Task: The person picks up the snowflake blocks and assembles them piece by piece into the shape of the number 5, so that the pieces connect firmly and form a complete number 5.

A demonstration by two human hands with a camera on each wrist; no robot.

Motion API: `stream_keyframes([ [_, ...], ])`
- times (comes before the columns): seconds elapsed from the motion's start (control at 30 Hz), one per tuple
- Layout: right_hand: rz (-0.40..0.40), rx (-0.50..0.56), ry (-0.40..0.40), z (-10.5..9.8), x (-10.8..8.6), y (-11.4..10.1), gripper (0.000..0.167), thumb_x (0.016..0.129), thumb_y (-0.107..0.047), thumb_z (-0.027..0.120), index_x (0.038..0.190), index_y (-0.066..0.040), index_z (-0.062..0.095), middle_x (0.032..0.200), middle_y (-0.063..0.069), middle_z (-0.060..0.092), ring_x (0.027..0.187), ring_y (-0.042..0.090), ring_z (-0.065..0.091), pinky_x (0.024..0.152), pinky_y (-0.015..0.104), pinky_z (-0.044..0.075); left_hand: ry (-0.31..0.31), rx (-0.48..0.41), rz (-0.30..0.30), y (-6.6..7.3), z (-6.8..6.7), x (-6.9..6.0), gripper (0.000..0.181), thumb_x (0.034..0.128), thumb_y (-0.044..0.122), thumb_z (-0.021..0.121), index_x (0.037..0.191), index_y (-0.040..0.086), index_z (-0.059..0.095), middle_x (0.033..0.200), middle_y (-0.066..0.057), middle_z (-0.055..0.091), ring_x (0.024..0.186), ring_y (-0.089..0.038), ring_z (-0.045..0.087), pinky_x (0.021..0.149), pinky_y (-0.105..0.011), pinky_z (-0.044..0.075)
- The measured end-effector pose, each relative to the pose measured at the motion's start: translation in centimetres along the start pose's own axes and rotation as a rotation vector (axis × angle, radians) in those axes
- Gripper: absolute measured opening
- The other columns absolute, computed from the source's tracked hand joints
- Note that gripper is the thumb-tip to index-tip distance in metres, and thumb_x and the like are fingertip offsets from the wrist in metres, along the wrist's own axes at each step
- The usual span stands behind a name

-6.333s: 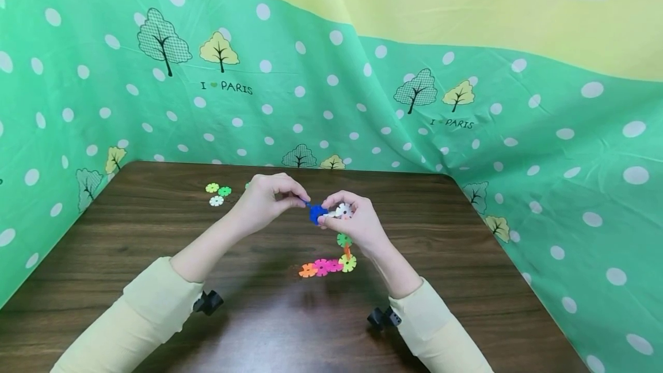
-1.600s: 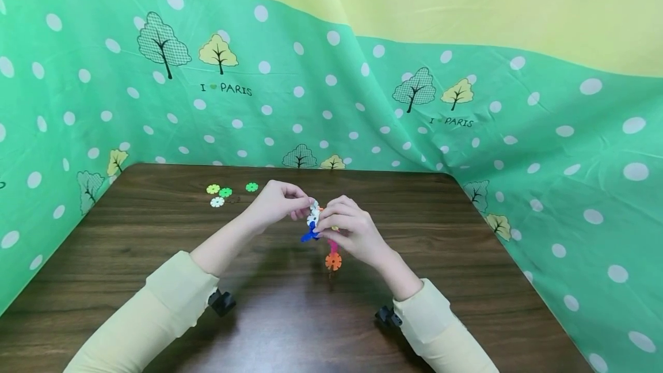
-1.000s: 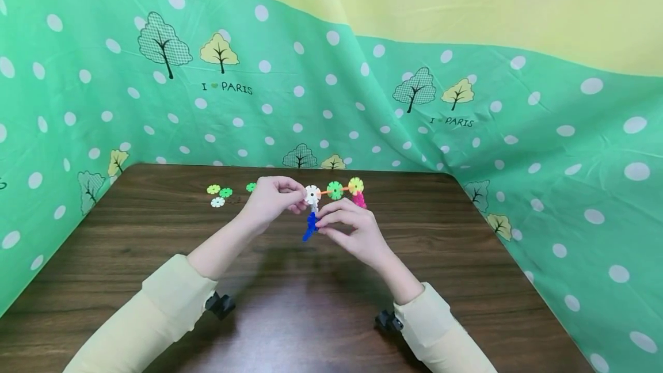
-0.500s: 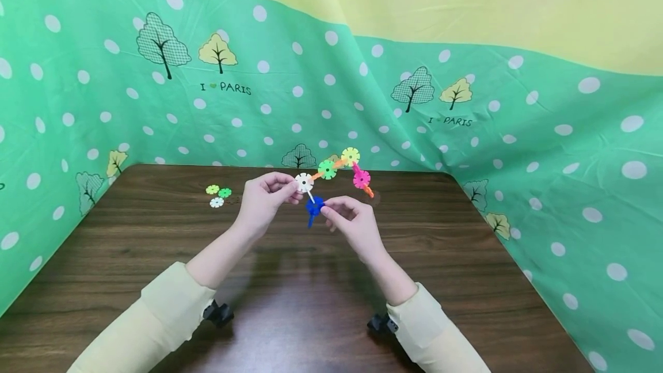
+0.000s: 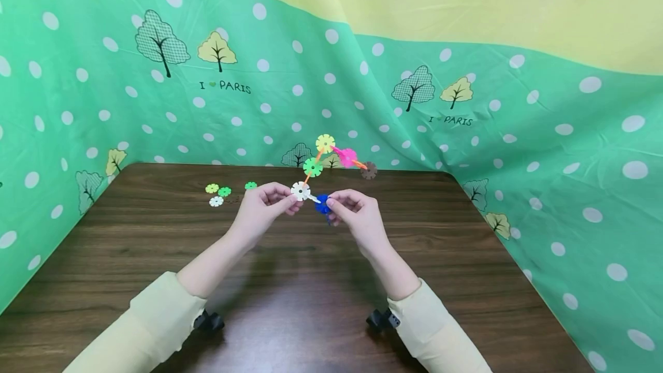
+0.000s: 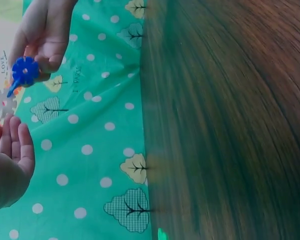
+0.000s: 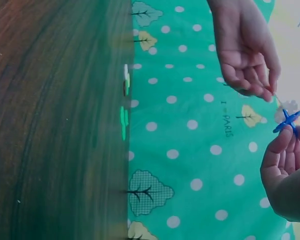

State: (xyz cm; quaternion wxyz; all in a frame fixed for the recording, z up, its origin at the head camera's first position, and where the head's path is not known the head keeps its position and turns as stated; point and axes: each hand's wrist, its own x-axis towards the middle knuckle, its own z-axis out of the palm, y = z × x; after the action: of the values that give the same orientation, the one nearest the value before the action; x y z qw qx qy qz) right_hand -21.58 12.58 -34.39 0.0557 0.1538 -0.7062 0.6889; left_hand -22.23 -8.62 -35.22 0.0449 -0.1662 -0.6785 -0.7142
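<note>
And there's the chain (image 5: pixel 309 167), up in the air above the surface (image 5: pixel 290 292), strung between two hands! The left hand (image 5: pixel 261 207) pinches the white disc (image 5: pixel 297 187) at its rim; the right hand (image 5: pixel 362 217) has the blue cluster (image 5: pixel 322 205) between thumb and fingers. They're apart but near, a pale piece (image 5: pixel 313 198) bridging the gap edge-on. Beyond the white disc the rest climbs away unsupported: orange links (image 5: pixel 308 178), a green disc (image 5: pixel 315 171), a yellow disc (image 5: pixel 325 144) at the peak, pink pieces (image 5: pixel 347 158), then a brown disc (image 5: pixel 369 170) out at the end. The trick here, I'd say: grip close to the joint, so any push runs straight along the slot instead of twisting it. White disc steady, right hand doing the fine turning. That free arm looks like a lever; a sharp jerk could work a joint loose, so slowly does it! How deep the slots are seated, I can't tell. Off to the left, four loose discs (image 5: pixel 224 191) lie on the surface.
</note>
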Motion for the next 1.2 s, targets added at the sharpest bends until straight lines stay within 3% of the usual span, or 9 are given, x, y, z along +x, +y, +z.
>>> stream_keyframes([
  [0.2,0.018,-0.062,-0.006,-0.5,0.2,0.0,0.019,0.087,-0.011,0.068,0.096,0.006,0.066,0.072,0.002,0.066,0.06,0.013,0.061,0.058,0.03,0.055,-0.075,0.277,0.012,-0.6,-2.4,0.4,0.021,0.0839,0.022,0.073,0.098,0.007,0.069,0.093,-0.004,0.072,0.082,-0.016,0.068,0.073,-0.028,0.056],
  [0.37,-0.011,-0.093,0.004,-1.0,0.4,0.2,0.017,0.086,-0.01,0.07,0.093,0.006,0.068,0.071,-0.001,0.067,0.059,0.012,0.06,0.057,0.028,0.055,-0.118,0.502,0.046,-1.5,-6.4,1.3,0.027,0.0831,0.026,0.074,0.106,0.013,0.068,0.1,-0.002,0.071,0.089,-0.015,0.066,0.076,-0.029,0.053],
  [0.6,-0.03,-0.115,0.016,-1.5,0.6,0.3,0.018,0.085,-0.01,0.071,0.093,0.006,0.069,0.071,-0.001,0.066,0.057,0.009,0.057,0.057,0.023,0.052,-0.115,0.767,0.061,-3.3,-12.3,2.3,0.032,0.0845,0.026,0.072,0.112,0.012,0.064,0.109,-0.005,0.068,0.105,-0.026,0.06,0.086,-0.045,0.048],
  [0.7,-0.025,-0.12,0.005,-1.5,0.7,0.5,0.019,0.085,-0.011,0.071,0.093,0.006,0.07,0.072,0.001,0.067,0.058,0.009,0.057,0.057,0.023,0.052,-0.126,0.835,0.044,-4.4,-14.5,2.6,0.035,0.0838,0.028,0.073,0.114,0.011,0.064,0.113,-0.009,0.066,0.11,-0.03,0.057,0.088,-0.049,0.046],
  [0.83,0.012,-0.144,-0.015,-1.7,0.6,0.5,0.02,0.084,-0.012,0.072,0.094,0.005,0.07,0.075,0.002,0.069,0.061,0.01,0.058,0.057,0.023,0.052,-0.164,0.873,0.01,-6.1,-16.6,2.8,0.036,0.0834,0.016,0.073,0.116,0.005,0.063,0.117,-0.016,0.064,0.113,-0.037,0.055,0.091,-0.053,0.046],
  [1.0,0.047,-0.152,-0.047,-1.9,0.7,1.3,0.02,0.084,-0.016,0.073,0.094,0.002,0.071,0.074,-0.001,0.069,0.061,0.01,0.055,0.056,0.022,0.049,-0.208,0.934,-0.021,-7.5,-18.0,3.1,0.039,0.0825,0.007,0.072,0.119,-0.002,0.061,0.119,-0.021,0.062,0.116,-0.041,0.053,0.094,-0.055,0.044],
  [1.2,0.096,-0.168,-0.098,-2.1,0.8,1.7,0.021,0.084,-0.017,0.072,0.095,0.002,0.071,0.074,-0.001,0.069,0.06,0.012,0.054,0.057,0.027,0.05,-0.227,1.018,-0.039,-8.7,-19.0,3.5,0.032,0.0814,0.004,0.072,0.111,-0.005,0.064,0.112,-0.024,0.064,0.11,-0.04,0.057,0.092,-0.053,0.045],
])
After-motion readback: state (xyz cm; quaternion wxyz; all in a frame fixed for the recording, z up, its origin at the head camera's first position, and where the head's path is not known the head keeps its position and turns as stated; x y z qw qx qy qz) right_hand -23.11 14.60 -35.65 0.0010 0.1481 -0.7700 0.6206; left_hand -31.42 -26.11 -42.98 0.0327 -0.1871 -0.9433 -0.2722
